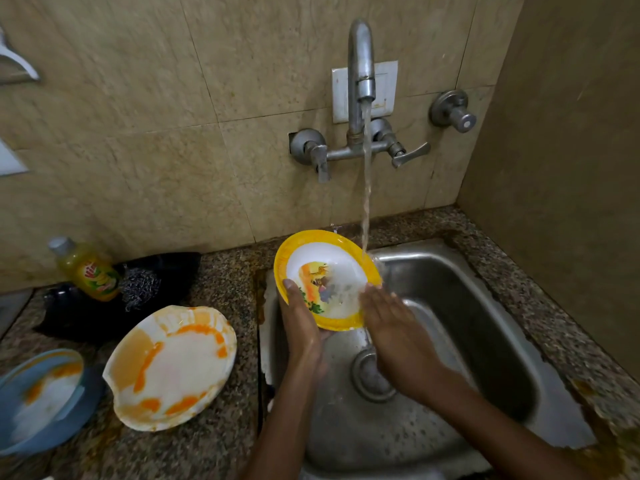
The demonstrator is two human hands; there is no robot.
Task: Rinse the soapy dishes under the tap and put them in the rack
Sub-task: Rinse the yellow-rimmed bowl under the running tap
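Hands first: the left hand grips the yellow-rimmed white melamine bowl from beneath, thumb on its near rim, tilting it over the steel sink. To its right, the right hand lies flat, fingers straight, rubbing the bowl's inner face where the stream from the wall tap strikes its far rim. Rinsing is the step in hand. Next, I judge, the bowl must go to a rack, which is not in view.
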